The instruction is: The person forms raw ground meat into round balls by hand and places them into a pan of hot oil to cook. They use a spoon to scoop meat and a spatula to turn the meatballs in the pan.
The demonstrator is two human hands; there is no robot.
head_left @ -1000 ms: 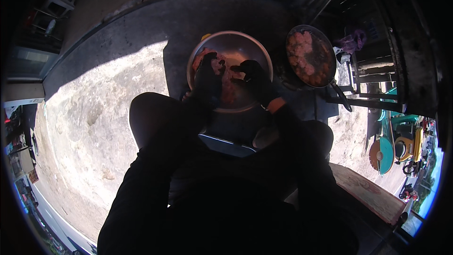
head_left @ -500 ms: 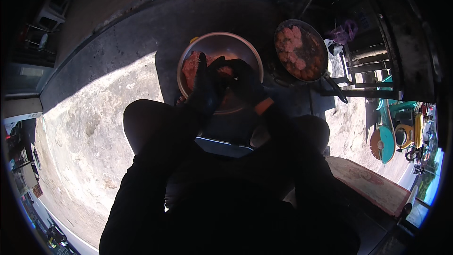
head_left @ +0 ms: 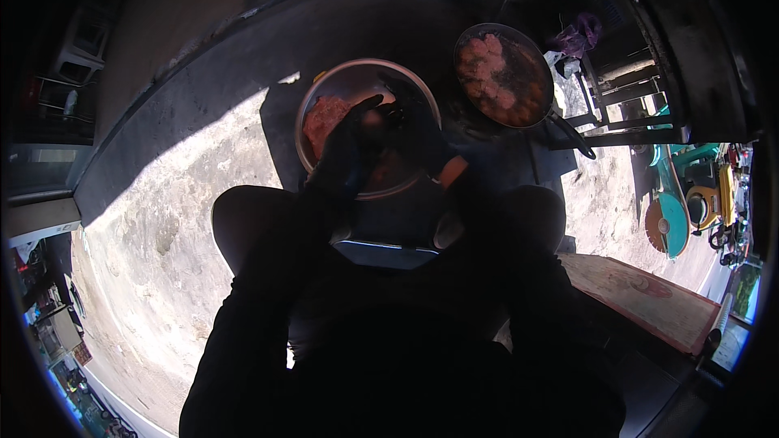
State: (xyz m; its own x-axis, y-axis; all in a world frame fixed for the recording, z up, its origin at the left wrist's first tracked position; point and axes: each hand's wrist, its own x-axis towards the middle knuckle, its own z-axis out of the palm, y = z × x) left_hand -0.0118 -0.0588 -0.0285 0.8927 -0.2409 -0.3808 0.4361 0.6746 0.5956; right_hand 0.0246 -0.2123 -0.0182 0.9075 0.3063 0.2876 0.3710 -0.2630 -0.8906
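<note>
A steel bowl (head_left: 365, 65) sits low in front of me, with a mass of raw minced meat (head_left: 324, 122) on its left side. My left hand (head_left: 349, 139) is in a black glove, curled around a small, blurred lump of meat (head_left: 372, 118) above the bowl. My right hand (head_left: 414, 126), also gloved, is against my left at the bowl's right; its fingers are dark and smeared by motion. Right of the bowl, a frying pan (head_left: 547, 93) holds several pale pink lumps (head_left: 487, 57) and browner pieces in dark liquid.
Sunlit concrete ground (head_left: 162, 276) lies to the left. On the right are a dark wooden frame (head_left: 665, 81), a purple bag (head_left: 580, 32), a wooden board (head_left: 633, 292) and teal-and-yellow machinery (head_left: 702, 207). My knees frame the bowl.
My hands, apart a second ago, have come together around the small lump, and the right one has shifted upward. More of the meat mass shows. Bowl and pan appear further left as the view shifts.
</note>
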